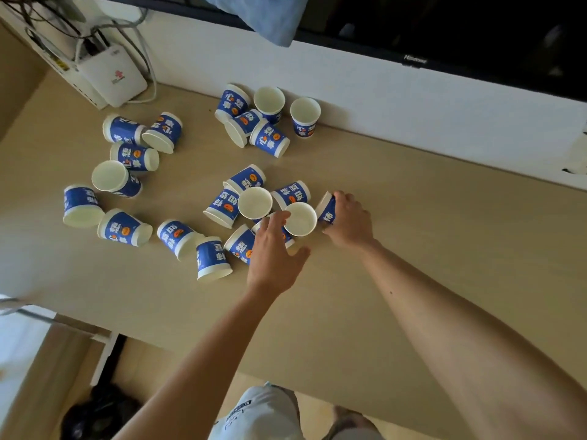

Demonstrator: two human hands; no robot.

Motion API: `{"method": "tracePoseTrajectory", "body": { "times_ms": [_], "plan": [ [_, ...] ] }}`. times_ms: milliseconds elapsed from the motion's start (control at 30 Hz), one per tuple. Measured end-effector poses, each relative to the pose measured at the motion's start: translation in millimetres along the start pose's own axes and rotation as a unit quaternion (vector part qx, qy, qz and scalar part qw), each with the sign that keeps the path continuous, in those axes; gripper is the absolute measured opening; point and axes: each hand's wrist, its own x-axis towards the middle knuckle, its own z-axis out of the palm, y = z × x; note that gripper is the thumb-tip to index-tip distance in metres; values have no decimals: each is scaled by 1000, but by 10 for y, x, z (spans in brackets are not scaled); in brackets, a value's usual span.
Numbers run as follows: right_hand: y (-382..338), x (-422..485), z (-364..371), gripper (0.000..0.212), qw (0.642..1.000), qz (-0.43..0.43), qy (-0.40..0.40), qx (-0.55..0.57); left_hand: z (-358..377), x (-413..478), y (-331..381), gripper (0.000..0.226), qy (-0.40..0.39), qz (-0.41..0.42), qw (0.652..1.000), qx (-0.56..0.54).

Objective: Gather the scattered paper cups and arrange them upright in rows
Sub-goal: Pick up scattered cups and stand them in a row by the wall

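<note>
The long beige wooden desk point(413, 249) runs along a white wall point(413, 100), with the lower edge of a black television screen point(476, 30) above it. A white plastic router box point(111, 77) with grey cables stands at the far left corner of the desk.

Blue-and-white printed paper cups point(124, 228) lie scattered across the desk in three loose groups: a left group mostly tipped on their sides, a far group against the wall, and a central group near the hands. In the far group, two upright paper cups point(305, 117) stand just beside each other next to the wall. In the central group, one upright white-mouthed cup point(255, 202) stands among tipped ones.

The right hand point(347, 219) is closed around a tilted blue cup point(327, 208) at the right edge of the central group; this grip holds the cup by its side wall. The left hand point(274, 254) is open, fingers spread, fingertips touching the rim of a second upright open-mouthed cup point(300, 219), which sits between the two hands. Tipped cups lie partly hidden under the left hand.
</note>
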Motion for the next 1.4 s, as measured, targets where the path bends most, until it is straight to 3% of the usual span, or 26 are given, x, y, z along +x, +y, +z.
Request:
{"method": "tracePoseTrajectory", "body": {
  "times_ms": [167,333,667,1167,1400],
  "plan": [
    [68,-70,56,68,997,38,44,42,65,233,20,82,31,36,995,85],
    [247,-293,6,70,985,73,45,147,221,463,17,93,-7,75,975,211],
    [636,-711,-84,66,942,118,112,294,517,544,-6,82,-47,138,930,338],
    [1975,-1356,-707,63,841,178,253,443,1352,-73,1280,68,-47,240,961,132],
    [2970,-1394,-1068,62,824,185,268,464,1947,-411,1775,72,-52,209,975,56]
  ]
}}
